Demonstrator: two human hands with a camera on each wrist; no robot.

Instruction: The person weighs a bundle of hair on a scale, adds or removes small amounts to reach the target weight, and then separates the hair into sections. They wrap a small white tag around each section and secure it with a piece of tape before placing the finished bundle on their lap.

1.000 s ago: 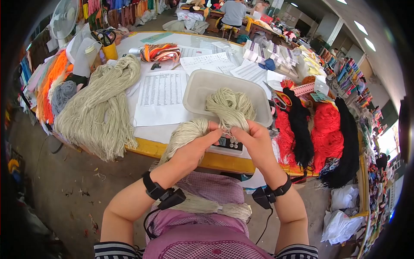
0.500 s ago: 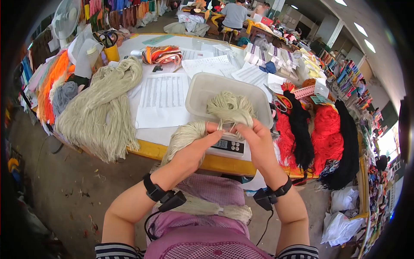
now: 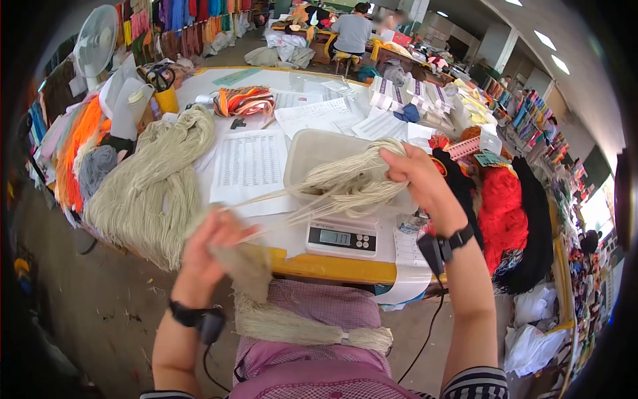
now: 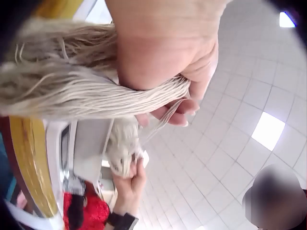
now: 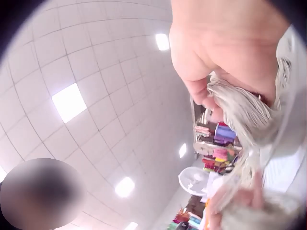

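Left hand grips and right hand pinches a cream yarn hank stretched over a translucent plastic tub, apparently splitting off a portion; the next move likely calls for teasing strands apart without tangling.

Taut strands across, w/ scale below

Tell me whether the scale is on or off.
On. The scale shows digits on its display; the reading is too small to tell.
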